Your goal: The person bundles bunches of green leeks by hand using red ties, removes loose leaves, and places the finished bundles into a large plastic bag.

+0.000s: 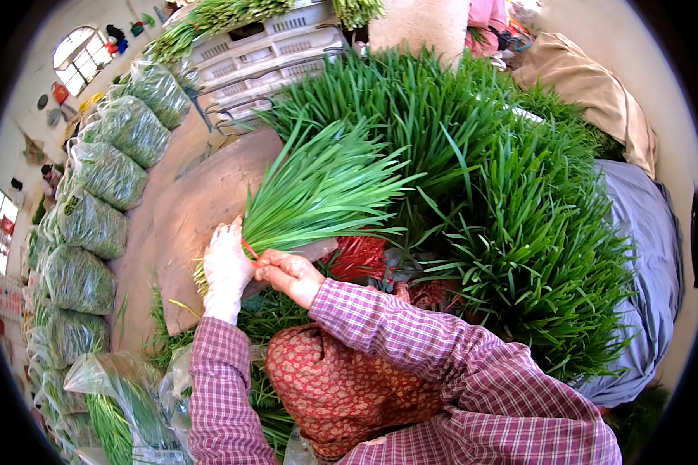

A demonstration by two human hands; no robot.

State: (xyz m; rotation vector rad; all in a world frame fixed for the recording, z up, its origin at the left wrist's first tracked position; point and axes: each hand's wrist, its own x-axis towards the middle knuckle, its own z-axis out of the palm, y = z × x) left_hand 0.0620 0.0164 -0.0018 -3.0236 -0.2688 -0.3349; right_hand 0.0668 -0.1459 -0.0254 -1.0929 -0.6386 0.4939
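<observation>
My left hand (226, 262), in a white glove, grips a bunch of garlic chives (326, 182) near its cut stem ends. The long green leaves fan out away from me to the upper right. Against the bunch, my bare right hand (291, 275) pinches a red tie (250, 249) that runs along the stems beside the gloved fingers. How far the tie goes round the bunch is hidden. A flat brown board (202, 201) lies beneath the bunch. Just past my right hand is a pile of red ties (358, 258).
A large mass of upright chives (512, 232) fills the right side, beside a grey-blue sheet (644, 271) and tan cloth (585, 85). Stacked white crates (267, 58) stand behind the board. Several plastic-wrapped bundles (93, 225) line the left. An open clear bag (124, 395) holds greens near my left sleeve.
</observation>
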